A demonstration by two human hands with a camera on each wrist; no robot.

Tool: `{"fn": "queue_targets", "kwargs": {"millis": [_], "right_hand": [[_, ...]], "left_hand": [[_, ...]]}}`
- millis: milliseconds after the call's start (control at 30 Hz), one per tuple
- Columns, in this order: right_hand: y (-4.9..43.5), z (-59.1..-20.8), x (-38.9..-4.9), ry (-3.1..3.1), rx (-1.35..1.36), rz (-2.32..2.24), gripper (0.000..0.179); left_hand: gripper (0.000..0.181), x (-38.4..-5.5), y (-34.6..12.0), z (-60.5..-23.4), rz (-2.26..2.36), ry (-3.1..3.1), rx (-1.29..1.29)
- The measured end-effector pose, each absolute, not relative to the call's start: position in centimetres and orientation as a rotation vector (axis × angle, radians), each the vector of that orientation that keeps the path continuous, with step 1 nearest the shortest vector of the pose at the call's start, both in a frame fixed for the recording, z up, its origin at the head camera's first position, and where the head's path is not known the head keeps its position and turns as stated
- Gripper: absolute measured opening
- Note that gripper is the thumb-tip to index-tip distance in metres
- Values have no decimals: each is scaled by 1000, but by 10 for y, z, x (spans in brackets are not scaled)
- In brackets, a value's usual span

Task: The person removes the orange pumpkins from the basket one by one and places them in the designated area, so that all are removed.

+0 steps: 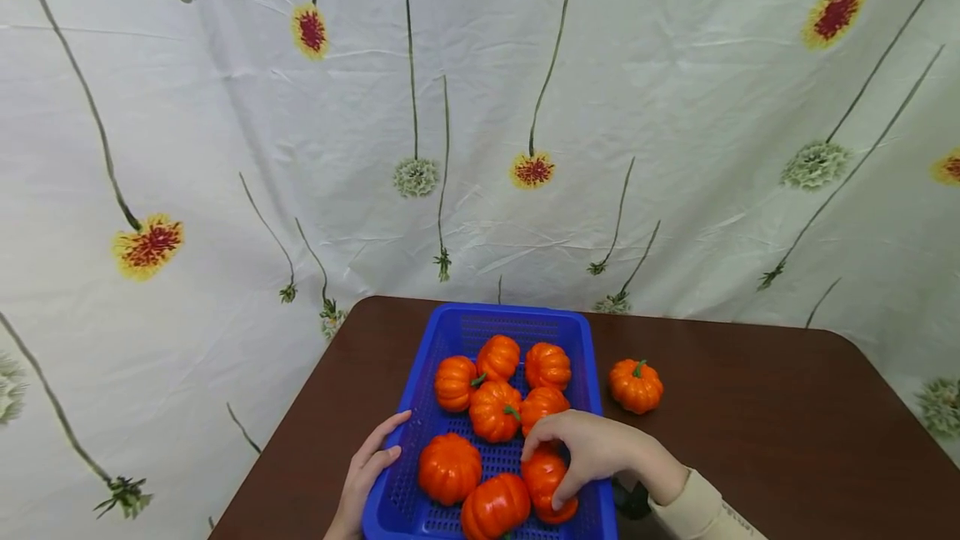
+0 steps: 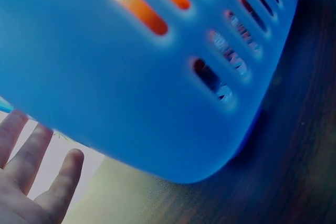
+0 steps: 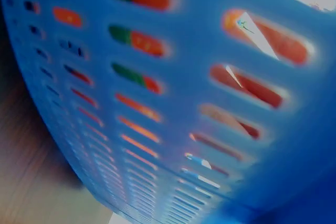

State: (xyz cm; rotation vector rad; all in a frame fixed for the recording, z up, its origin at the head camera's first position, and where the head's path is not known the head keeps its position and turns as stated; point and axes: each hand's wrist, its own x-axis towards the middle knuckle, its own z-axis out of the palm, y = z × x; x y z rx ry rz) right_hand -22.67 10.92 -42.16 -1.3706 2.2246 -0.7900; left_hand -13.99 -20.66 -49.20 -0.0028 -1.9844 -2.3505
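A blue plastic basket (image 1: 592, 390) with slotted walls holds several small orange pumpkins, such as one pumpkin (image 1: 450, 468) at its front left. My right hand (image 1: 592, 448) reaches over the basket's right rim and grips a pumpkin (image 1: 546, 482) in the front right corner, thumb on the near side and fingers on the far side. On the left rim my left hand (image 1: 365, 473) rests its fingertips. The left wrist view shows extended fingers (image 2: 31, 161) beside the blue wall. In the right wrist view the slotted wall (image 3: 184, 77) covers most of what lies behind it.
One pumpkin (image 1: 635, 386) with a green stem sits on the dark brown table (image 1: 735, 407), right of the basket. A dark object (image 1: 632, 500) lies partly hidden beneath my right wrist. Behind the table hangs a white cloth (image 1: 480, 123) printed with flowers.
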Motion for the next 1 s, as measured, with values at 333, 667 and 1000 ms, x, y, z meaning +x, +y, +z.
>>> {"fn": "queue_targets", "kwargs": {"millis": [333,667,1000], "right_hand": [[113,-425,-231,2135,-1378,-913,41],[122,-425,-231,1989,-1329,-1114,43],[142,-424,-234,1847,-1285,-1507,40]], "left_hand": [[43,-141,-207,-492,-2371,-1999,-22],[43,-140,-207,-493,-2374,-1992,-17],[44,-140,-208,-492,-2379,-1995,-25]]}}
